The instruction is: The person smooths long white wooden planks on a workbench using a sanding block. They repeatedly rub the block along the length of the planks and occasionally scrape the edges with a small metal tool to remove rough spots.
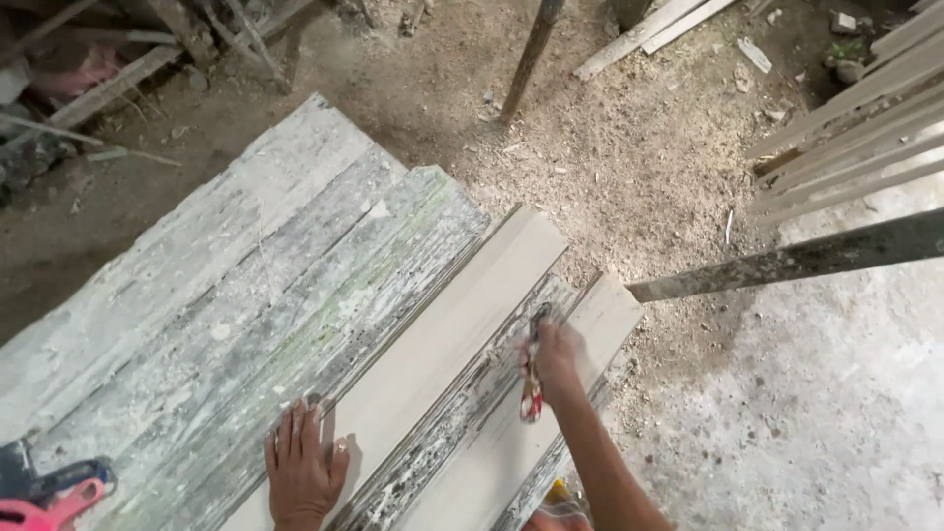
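My left hand lies flat, fingers spread, on the near end of a pale smooth plank in a stack of weathered boards. My right hand grips a small red-handled tool and holds it against the dark, flaky strip between two pale planks. The second pale plank ends just beyond this hand. The tool's tip is blurred.
Sawdust covers the ground beyond the boards. A dark plank juts in from the right. Pale timber strips are stacked at the top right. A red and blue power tool sits at the bottom left. A thin pole stands at the top.
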